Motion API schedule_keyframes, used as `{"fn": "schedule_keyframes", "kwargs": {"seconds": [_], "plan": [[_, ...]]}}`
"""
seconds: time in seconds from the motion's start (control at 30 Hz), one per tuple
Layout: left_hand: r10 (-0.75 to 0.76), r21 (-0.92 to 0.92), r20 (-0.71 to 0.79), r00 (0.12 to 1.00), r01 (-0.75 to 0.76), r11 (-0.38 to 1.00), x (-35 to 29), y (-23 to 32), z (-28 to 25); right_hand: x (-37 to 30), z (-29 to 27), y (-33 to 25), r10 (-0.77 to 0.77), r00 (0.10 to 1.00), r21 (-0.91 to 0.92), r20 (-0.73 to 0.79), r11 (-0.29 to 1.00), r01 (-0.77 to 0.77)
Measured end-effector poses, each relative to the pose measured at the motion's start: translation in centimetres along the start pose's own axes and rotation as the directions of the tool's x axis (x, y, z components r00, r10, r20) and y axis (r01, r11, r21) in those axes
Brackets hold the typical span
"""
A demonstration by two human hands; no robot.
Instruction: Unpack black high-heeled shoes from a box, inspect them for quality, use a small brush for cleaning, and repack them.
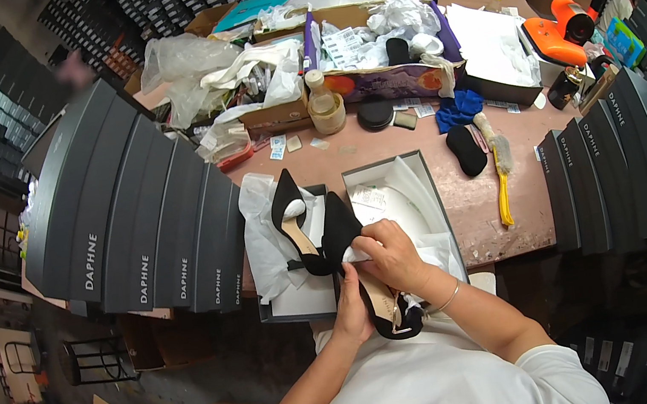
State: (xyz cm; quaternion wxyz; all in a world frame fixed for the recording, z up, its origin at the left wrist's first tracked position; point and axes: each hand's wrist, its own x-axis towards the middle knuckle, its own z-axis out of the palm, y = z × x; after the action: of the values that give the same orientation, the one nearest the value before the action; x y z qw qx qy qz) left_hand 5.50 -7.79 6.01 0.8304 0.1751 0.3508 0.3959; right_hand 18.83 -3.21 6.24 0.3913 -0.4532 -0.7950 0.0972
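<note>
A black pointed-toe shoe (pixel 338 221) with a tan insole is in my left hand (pixel 349 312), its toe pointing away from me and its strap end near my shirt. The fingers of my right hand (pixel 392 259) pinch a white wad of paper (pixel 357 254) at the shoe's opening. Just left lies a matching black shoe (pixel 285 196) with a white wad inside its toe, above an open grey shoebox (pixel 308 313) lined with white tissue (pixel 257 201). On the right sits another open grey box part (pixel 434 182) with white paper in it.
Stacks of dark shoeboxes (pixel 113 213) and more shoeboxes (pixel 616 168) flank the table. Farther back are a glue-stained bottle (pixel 326 106), a purple carton (pixel 385 83) of crumpled paper, a yellow-handled brush (pixel 503 188), a black pad (pixel 466 151) and a blue cloth (pixel 460 108).
</note>
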Motion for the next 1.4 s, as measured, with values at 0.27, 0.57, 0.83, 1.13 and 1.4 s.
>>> {"fn": "schedule_keyframes", "kwargs": {"seconds": [0.27, 0.57, 0.83, 1.13, 1.4], "plan": [[-0.129, 0.126, 0.061, 0.990, 0.120, 0.985, 1.2, -1.6, 0.9, -0.5, -3.2, 2.4, 0.372, 0.913, 0.482, 0.168, 0.777, -0.405], [-0.145, 0.020, -0.032, 0.989, 0.146, 0.989, 2.6, 0.2, 5.9, -8.0, -13.3, 15.3, 0.663, 0.717, 0.047, -0.214, 0.741, -0.670], [-0.183, 0.187, -0.008, 0.983, 0.181, 0.966, 4.3, -0.7, 4.5, -19.0, -11.6, 28.0, 0.795, 0.440, -0.071, -0.418, 0.455, -0.888], [0.261, 0.669, 0.016, 0.965, -0.204, 0.715, 4.0, -2.2, 2.2, -4.3, -16.7, 6.0, 0.017, 0.995, -0.487, -0.098, 0.871, -0.063], [0.183, 0.559, -0.084, 0.980, -0.105, 0.822, 1.5, 2.6, 0.3, -0.7, -15.8, 6.6, -0.057, 0.998, -0.547, 0.010, 0.836, 0.053]]}}
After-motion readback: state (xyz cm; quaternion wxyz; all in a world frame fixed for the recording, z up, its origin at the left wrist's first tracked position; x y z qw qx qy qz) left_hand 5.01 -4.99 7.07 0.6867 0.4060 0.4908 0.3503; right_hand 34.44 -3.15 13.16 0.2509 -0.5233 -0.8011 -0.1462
